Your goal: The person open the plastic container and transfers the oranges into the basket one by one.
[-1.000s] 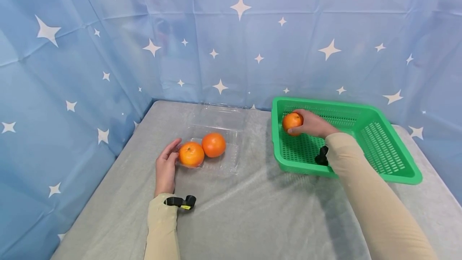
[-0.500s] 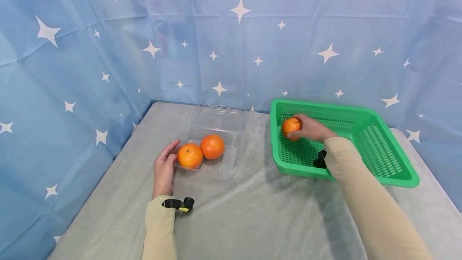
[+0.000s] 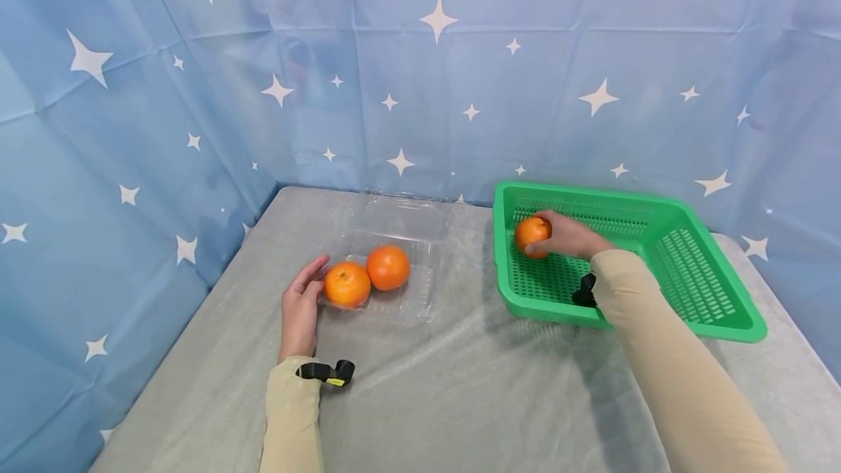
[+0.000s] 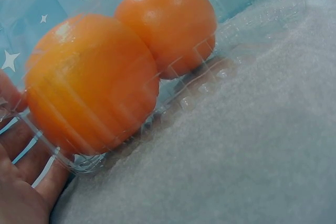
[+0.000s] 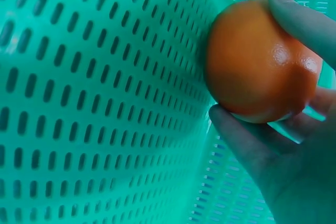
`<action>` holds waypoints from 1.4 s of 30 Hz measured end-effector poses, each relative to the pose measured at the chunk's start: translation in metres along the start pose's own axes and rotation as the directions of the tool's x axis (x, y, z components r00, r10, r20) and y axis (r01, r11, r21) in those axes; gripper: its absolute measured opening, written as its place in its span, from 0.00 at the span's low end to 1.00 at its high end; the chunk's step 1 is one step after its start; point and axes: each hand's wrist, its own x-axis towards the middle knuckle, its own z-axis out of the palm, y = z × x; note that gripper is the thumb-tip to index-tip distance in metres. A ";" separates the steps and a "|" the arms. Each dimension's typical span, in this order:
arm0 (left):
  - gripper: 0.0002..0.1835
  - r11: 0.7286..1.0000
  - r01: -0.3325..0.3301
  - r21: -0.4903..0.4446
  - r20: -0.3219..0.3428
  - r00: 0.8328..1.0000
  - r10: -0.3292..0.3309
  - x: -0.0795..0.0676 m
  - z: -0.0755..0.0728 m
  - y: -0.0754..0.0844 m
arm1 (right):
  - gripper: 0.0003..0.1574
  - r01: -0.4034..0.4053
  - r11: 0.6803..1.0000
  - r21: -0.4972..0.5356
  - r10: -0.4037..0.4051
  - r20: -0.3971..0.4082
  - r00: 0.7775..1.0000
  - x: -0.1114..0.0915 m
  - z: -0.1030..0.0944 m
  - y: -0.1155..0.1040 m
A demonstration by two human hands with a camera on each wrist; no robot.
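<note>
My right hand (image 3: 570,234) holds an orange (image 3: 533,237) low inside the green basket (image 3: 698,328), at its left end. The right wrist view shows thumb and fingers curled around the orange (image 5: 257,61), close beside the slotted wall. My left hand (image 3: 302,312) grips the left edge of a clear plastic clamshell box (image 3: 420,301). Two more oranges sit side by side in that box, the nearer orange (image 3: 347,285) next to the hand and the farther orange (image 3: 388,267) behind it. In the left wrist view, the left fingers (image 4: 31,156) show partly behind the box's clear edge.
The box's lid (image 3: 397,216) lies folded back toward the curtain. A blue curtain (image 3: 434,93) with white stars stands behind the grey cloth-covered table (image 3: 427,400). Each wrist wears a small black camera (image 3: 331,372). The basket's rim stands high around the right hand.
The right hand and its orange have sunk slightly lower in the basket. The left hand stays at the box, and the head view has shifted a little.
</note>
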 end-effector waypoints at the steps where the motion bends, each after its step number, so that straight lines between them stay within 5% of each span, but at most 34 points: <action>1: 0.22 1.000 0.002 0.001 0.000 1.000 -0.002 0.000 0.000 0.000 | 0.50 -0.002 1.000 0.002 0.002 0.003 1.000 0.000 0.001 0.000; 42: 0.23 1.000 -0.013 -0.010 -0.005 1.000 0.013 0.001 0.000 0.000 | 0.47 0.024 1.000 -0.007 -0.023 0.079 0.997 0.002 0.002 -0.009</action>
